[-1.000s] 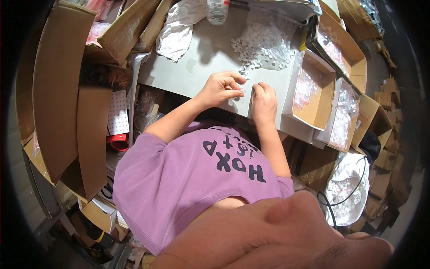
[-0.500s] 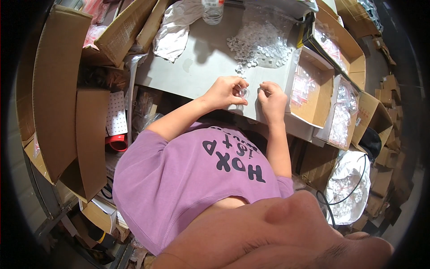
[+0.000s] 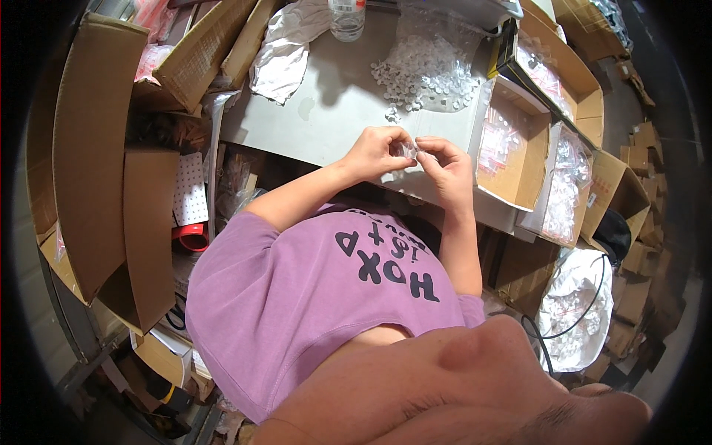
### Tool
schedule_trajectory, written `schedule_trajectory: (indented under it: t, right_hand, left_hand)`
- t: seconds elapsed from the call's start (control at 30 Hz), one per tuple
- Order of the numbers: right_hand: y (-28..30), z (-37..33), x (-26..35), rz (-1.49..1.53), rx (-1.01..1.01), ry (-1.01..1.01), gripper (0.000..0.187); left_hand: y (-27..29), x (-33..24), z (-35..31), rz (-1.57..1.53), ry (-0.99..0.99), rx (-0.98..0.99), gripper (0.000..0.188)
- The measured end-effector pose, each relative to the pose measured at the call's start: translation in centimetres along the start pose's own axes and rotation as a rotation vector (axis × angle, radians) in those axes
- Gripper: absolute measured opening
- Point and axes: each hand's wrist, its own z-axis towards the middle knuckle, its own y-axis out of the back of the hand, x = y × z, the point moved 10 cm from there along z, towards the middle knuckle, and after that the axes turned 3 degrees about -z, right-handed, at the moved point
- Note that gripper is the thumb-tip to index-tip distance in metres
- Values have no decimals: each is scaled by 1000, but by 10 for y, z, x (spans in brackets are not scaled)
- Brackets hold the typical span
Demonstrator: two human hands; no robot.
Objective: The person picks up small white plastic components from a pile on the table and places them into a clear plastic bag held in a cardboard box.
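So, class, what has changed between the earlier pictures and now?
The right hand has moved left to meet the left hand, and its fingers now appear to touch the clear plastic that the left hand keeps holding; whether they grip it is unclear. The bottle, white cloth and heap of white pieces stayed put.

From where I stand, the left hand (image 3: 378, 154) and right hand (image 3: 451, 172) partly hide the small clear plastic piece (image 3: 407, 150) mid-frame; its shape escapes me. The upper edge cuts off the clear plastic bottle (image 3: 347, 24) and crumpled white cloth (image 3: 280, 65). Upper centre, the tiny white pieces (image 3: 426, 78) are too small to make out singly.
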Motion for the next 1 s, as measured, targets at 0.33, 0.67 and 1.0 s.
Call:
schedule_trajectory:
  t: [0.33, 0.67, 1.0]
  right_hand:
    - [6, -3, 13, -138, -83, 46, 17]
    - [10, -9, 36, -524, -213, 211, 22]
    - [34, -31, 23, -485, -325, 194, 20]
  left_hand:
    - [-8, 5, 3, -82, 8, -3, 24]
    - [-4, 9, 8, 34, -50, -44, 26]
    - [-12, 24, 9, -186, 14, 17, 25]
